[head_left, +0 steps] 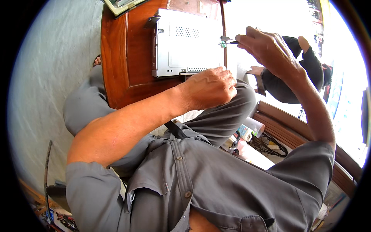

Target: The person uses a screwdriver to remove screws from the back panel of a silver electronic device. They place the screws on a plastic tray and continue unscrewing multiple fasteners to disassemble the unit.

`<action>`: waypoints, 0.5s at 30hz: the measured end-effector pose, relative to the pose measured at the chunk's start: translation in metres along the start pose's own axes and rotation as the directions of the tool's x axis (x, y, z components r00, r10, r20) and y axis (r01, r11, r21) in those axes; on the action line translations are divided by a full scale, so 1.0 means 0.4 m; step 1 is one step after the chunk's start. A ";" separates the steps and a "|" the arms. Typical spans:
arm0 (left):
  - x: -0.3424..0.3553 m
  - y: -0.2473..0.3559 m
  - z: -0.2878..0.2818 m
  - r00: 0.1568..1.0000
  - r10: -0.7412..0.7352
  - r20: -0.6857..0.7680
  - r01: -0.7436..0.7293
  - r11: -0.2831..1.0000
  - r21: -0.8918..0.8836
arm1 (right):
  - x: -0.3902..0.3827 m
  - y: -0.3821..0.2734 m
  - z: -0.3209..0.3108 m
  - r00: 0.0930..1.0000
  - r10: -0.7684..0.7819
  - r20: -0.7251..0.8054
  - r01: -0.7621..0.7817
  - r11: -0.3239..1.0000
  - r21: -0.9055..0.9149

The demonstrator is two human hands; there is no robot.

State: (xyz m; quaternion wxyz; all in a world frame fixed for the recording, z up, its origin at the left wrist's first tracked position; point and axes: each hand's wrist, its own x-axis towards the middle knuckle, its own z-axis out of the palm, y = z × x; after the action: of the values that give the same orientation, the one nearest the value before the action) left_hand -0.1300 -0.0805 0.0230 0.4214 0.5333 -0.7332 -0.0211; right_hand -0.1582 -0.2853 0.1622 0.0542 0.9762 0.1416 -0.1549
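Observation:
A silver metal box (pixel 187 46), flat and boxy with punched vent holes and a side bracket, lies on a reddish-brown wooden table. My left hand (pixel 212 88) is closed at the near right corner of the box; its fingers curl away from view, so whatever they hold is hidden. Above the right edge of the box, my right hand (pixel 266 48) pinches a slim tool with a dark, thin tip (pixel 233 42); its exact kind cannot be made out. The tip points left at a small green part (pixel 223 43) beside the box.
The wooden table (pixel 135 58) ends at a dark right edge. A dark-framed object (pixel 121 7) sits at its far left corner. To the right is a person in black clothing (pixel 282 83). Below my right arm lie black cables (pixel 270 145) and a clear plastic cup (pixel 254 125).

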 end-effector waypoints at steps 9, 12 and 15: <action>-0.007 -0.007 0.029 0.989 -0.143 -0.039 0.148 0.930 0.337 | -0.006 -0.002 0.035 0.994 0.081 -0.069 -0.072 0.989 0.129; -0.006 -0.011 0.039 0.983 -0.182 -0.018 0.175 0.902 0.396 | 0.002 -0.041 -0.004 0.826 0.516 0.228 -0.564 0.745 0.358; -0.006 -0.013 0.048 0.977 -0.212 0.007 0.193 0.901 0.388 | -0.021 -0.031 0.005 0.919 0.365 0.150 -0.393 0.881 0.262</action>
State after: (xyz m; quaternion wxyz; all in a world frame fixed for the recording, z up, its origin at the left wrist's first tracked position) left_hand -0.1381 -0.0890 0.0067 0.2856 0.6782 -0.6739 0.0666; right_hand -0.1702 -0.2761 0.1621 -0.0519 0.9738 -0.0788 -0.2069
